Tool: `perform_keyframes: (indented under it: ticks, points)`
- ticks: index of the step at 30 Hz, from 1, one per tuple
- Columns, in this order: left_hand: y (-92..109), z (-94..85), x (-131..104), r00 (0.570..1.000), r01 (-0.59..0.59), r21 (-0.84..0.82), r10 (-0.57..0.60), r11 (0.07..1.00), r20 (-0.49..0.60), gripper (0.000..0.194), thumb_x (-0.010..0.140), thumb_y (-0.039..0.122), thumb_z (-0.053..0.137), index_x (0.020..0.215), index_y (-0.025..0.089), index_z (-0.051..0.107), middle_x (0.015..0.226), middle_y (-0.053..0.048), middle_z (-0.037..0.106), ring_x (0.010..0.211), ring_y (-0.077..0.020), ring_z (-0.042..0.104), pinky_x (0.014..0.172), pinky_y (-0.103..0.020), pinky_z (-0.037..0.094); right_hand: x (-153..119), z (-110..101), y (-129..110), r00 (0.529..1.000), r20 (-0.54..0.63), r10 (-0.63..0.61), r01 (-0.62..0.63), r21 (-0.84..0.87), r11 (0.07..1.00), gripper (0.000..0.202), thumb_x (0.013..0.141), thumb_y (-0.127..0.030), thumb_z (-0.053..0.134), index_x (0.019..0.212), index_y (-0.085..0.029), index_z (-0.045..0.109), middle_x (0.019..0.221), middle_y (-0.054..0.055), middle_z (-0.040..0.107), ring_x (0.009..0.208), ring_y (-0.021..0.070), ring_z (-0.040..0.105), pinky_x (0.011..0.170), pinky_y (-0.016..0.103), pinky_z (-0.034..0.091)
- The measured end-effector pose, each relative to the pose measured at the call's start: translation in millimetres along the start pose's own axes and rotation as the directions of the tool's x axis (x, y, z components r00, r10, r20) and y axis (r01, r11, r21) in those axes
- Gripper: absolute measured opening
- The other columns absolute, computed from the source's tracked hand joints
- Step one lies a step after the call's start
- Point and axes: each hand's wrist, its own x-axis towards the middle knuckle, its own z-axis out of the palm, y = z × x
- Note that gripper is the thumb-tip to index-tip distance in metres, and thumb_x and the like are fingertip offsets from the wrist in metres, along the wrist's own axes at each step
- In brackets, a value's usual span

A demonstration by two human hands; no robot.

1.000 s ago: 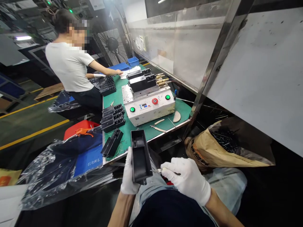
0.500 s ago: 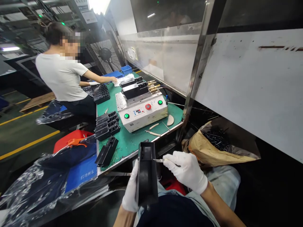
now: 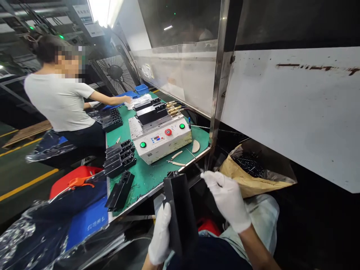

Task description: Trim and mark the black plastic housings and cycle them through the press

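My left hand point(image 3: 161, 233), in a white glove, is closed on a long black plastic housing point(image 3: 180, 212), held upright above my lap with a smooth side toward me. Right of it, my gloved right hand point(image 3: 226, 198) pinches a thin knife-like tool point(image 3: 199, 167), its blade blurred and apart from the housing. On the green table point(image 3: 152, 176) ahead, one loose black housing point(image 3: 120, 190) lies near the edge, with a row of several more point(image 3: 119, 157) behind it. Pliers point(image 3: 177, 159) rest in front of the white control box point(image 3: 160, 138).
A co-worker in a white shirt point(image 3: 62, 101) reaches over the table's far left. A paper sack point(image 3: 236, 183) of black scraps stands at the right, beside a metal post point(image 3: 219, 78). Plastic-covered blue material point(image 3: 87, 225) and an orange air gun point(image 3: 80, 182) are at the left.
The held housing has turned from its open, hollow side to a smooth side. My right hand and its tool have moved up and away from it. The view has shifted to the right.
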Motion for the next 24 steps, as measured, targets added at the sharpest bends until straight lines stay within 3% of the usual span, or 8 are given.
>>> perform_keyframes:
  ticks: [3,7,13,24]
  points:
    - [6,13.3,6,0.988,-0.153,0.124,0.150,0.981,0.032,0.055,0.094,0.059,0.063,0.133,0.021,0.066,0.139,-0.008,0.066,0.146,-0.0287,0.044,0.128,-0.040,0.025,-23,18,-27,0.995,0.101,0.014,-0.027,0.129,0.991,0.035,0.104,-0.043,0.055,0.085,-0.021,0.075,0.077,0.003,0.070,0.071,0.0168,0.065,0.068,0.027,0.051]
    - [8,18.6,11,0.970,-0.242,0.123,0.234,0.963,0.070,0.058,0.097,0.057,0.059,0.144,0.023,0.057,0.148,-0.007,0.059,0.146,-0.0286,0.043,0.127,-0.040,0.028,-33,39,-43,0.993,0.116,0.008,-0.031,0.200,0.979,0.035,0.105,-0.039,0.052,0.085,-0.021,0.074,0.074,0.003,0.069,0.069,0.0156,0.065,0.066,0.025,0.051]
    - [7,15.7,9,0.963,-0.269,0.164,0.260,0.949,0.077,0.057,0.098,0.055,0.058,0.145,0.024,0.056,0.147,-0.008,0.058,0.140,-0.0293,0.050,0.124,-0.040,0.032,-27,44,-39,0.994,0.108,0.003,-0.026,0.208,0.978,0.035,0.105,-0.039,0.052,0.085,-0.020,0.074,0.076,0.004,0.070,0.069,0.0163,0.065,0.065,0.025,0.050]
    - [13,25.3,6,0.945,-0.327,0.269,0.306,0.906,0.118,0.057,0.101,0.054,0.053,0.149,0.024,0.048,0.152,-0.009,0.052,0.141,-0.0297,0.046,0.119,-0.039,0.036,-29,51,-29,0.995,0.098,0.006,-0.022,0.164,0.986,0.043,0.107,-0.040,0.047,0.073,-0.020,0.064,0.068,0.001,0.062,0.062,0.0131,0.055,0.061,0.026,0.043]
